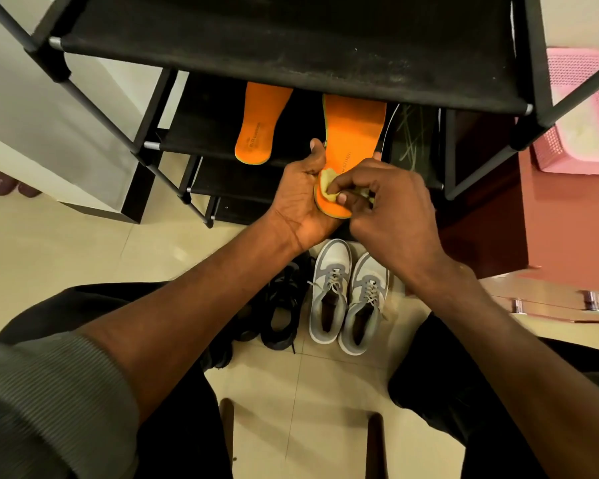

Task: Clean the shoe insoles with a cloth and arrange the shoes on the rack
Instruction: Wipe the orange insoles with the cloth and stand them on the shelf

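Insole (355, 129), orange with a green edge, is in your left hand (303, 198): the palm cups its heel end from below and the thumb lies along its left edge, while the toe end reaches up under the top shelf of the black shoe rack (291, 39). Your right hand (382, 202) has its fingers curled, pinching a small yellow cloth (327, 183) against the insole's heel area; part of the cloth is hidden under the fingers.

A second orange insole (258, 126) lies on a lower shelf of the rack, just to the left of the held one and not touching it, its heel end toward you.

On the tiled floor (83, 250) below your hands, a pair of grey and white sneakers (346, 295) stands side by side, toes toward the rack. Just to their left sit black shoes (281, 305), partly hidden behind your left forearm. You sit with dark trousers on both legs and a grey sleeve (45, 399) pushed up your left arm. To the right stands a reddish cabinet (491, 219), with a pink perforated basket (588, 108) beyond it.
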